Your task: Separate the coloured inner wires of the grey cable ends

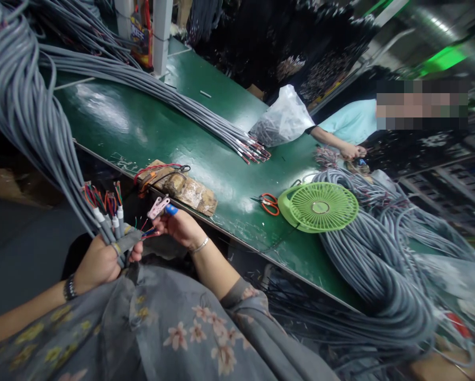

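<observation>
My left hand [100,264] is closed around a bunch of grey cables [116,230], near their stripped ends. Red, orange, green and blue wires [110,202] fan out above the white sleeves on those ends. Close beside it, my right hand [179,227] pinches thin wires [150,232] that run from the left fist. A blue cover [171,209] sits on one of its fingertips. A pink clip-like tool [158,207] is at the right fingers; whether they grip it I cannot tell. From the left fist the cables lead up into a thick grey bundle [30,100].
On the green table [229,185] lie a worn wooden block [185,188], orange-handled scissors [269,204], a green fan [320,207] and more grey cables [169,98]. A plastic bag [283,119] stands behind. A co-worker's hands [352,152] work across the table; another person's arm [444,368] shows at lower right.
</observation>
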The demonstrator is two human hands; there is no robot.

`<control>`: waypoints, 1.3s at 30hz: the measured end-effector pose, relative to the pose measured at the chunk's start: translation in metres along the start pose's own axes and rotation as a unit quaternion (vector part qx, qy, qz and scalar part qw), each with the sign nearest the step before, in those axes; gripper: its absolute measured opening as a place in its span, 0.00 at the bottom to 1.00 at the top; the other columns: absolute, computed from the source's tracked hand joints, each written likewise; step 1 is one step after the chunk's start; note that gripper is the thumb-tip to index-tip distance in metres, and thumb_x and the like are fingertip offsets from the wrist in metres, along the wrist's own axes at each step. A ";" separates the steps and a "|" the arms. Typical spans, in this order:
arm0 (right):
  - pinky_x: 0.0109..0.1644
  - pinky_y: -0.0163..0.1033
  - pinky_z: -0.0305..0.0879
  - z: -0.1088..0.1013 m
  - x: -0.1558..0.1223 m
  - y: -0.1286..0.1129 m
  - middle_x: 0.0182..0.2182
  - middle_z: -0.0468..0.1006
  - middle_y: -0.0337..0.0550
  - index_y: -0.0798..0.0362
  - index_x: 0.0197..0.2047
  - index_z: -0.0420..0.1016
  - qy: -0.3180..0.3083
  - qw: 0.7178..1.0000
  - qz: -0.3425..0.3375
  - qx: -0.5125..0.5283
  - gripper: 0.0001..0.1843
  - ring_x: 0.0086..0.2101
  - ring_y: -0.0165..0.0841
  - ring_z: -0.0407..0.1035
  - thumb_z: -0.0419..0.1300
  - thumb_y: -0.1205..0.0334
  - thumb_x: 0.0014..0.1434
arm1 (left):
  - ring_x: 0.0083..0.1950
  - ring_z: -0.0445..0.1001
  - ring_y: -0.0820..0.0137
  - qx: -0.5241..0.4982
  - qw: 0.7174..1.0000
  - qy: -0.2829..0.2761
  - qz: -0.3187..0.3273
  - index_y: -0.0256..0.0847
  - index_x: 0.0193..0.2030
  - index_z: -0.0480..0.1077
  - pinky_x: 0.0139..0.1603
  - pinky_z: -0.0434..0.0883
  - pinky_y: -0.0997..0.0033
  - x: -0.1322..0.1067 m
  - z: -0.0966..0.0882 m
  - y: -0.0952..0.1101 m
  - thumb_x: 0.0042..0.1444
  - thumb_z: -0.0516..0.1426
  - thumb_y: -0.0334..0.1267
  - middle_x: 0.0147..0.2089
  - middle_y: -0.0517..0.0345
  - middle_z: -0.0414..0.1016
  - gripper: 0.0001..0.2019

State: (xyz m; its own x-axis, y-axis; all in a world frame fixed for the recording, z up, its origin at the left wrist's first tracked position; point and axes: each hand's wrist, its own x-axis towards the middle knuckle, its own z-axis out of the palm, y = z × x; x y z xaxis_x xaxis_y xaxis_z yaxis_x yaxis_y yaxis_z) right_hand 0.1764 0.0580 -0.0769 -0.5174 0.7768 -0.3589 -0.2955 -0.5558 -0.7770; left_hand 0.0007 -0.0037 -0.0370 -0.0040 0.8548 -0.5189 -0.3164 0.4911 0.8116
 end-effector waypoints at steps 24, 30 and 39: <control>0.29 0.33 0.69 0.003 0.004 0.001 0.25 0.77 0.40 0.55 0.30 0.76 0.008 1.000 0.022 -0.006 0.34 0.23 0.27 0.67 0.66 0.28 0.54 | 0.17 0.71 0.73 0.030 0.999 -0.011 -0.003 0.40 0.18 0.74 0.19 0.69 0.76 0.004 0.002 0.001 0.27 0.73 0.41 0.16 0.59 0.76 0.14; 0.32 0.33 0.66 0.010 -0.004 -0.003 0.24 0.76 0.33 0.54 0.29 0.75 -0.040 0.992 0.002 -0.119 0.27 0.25 0.25 0.66 0.80 0.43 0.40 | 0.18 0.74 0.70 0.129 0.991 -0.041 0.021 0.40 0.17 0.76 0.21 0.71 0.74 0.004 -0.003 -0.003 0.30 0.70 0.42 0.17 0.56 0.78 0.10; 0.38 0.35 0.67 0.005 -0.011 0.006 0.27 0.75 0.35 0.55 0.32 0.75 -0.019 0.986 -0.042 -0.158 0.31 0.29 0.28 0.67 0.75 0.34 0.44 | 0.17 0.73 0.70 0.171 0.983 -0.061 -0.014 0.41 0.16 0.75 0.20 0.69 0.74 0.008 0.001 0.002 0.29 0.70 0.44 0.16 0.57 0.77 0.11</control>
State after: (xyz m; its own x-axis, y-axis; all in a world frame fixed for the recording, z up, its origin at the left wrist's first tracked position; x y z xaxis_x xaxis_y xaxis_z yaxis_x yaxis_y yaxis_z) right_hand 0.1764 0.0445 -0.0751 -0.5326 0.8014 -0.2722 -0.0767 -0.3659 -0.9275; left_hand 0.0011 0.0037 -0.0395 0.1206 0.8436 -0.5233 0.0226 0.5246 0.8510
